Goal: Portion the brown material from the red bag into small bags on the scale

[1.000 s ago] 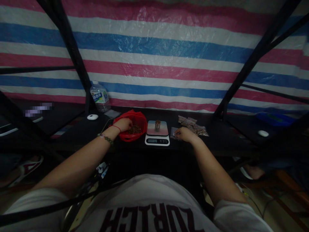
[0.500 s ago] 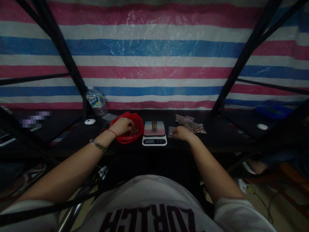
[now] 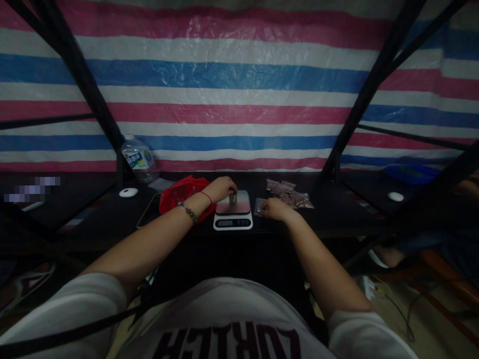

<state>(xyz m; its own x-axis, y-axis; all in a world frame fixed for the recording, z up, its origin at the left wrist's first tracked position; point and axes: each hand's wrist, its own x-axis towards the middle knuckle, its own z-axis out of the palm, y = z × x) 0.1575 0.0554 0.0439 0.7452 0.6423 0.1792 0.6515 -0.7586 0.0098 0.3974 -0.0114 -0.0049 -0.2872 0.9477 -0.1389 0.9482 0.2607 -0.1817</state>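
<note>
My left hand (image 3: 222,188) is over the small cup (image 3: 233,199), its fingers closed together at the rim; anything between them is too small to make out. The cup stands upright on the square plate of a white digital scale (image 3: 232,222). Left of the scale is an open red plastic bag (image 3: 175,193), partly hidden behind my left wrist. My right hand (image 3: 276,209) lies on the table right of the scale, fingers closed on the edge of a small clear plastic bag (image 3: 258,205). Several filled clear bags (image 3: 294,196) lie in a heap just beyond it.
A large clear bottle (image 3: 139,160) stands at the back left, with a white computer mouse (image 3: 128,192) in front. Another white mouse (image 3: 395,197) and a blue tray (image 3: 413,174) are on the right. Dark metal posts (image 3: 348,114) frame the table before a striped sheet (image 3: 232,75).
My left hand has moved right, out of the red bag and over to the cup on the scale. My right hand stays at the clear bag. The view has shifted slightly.
</note>
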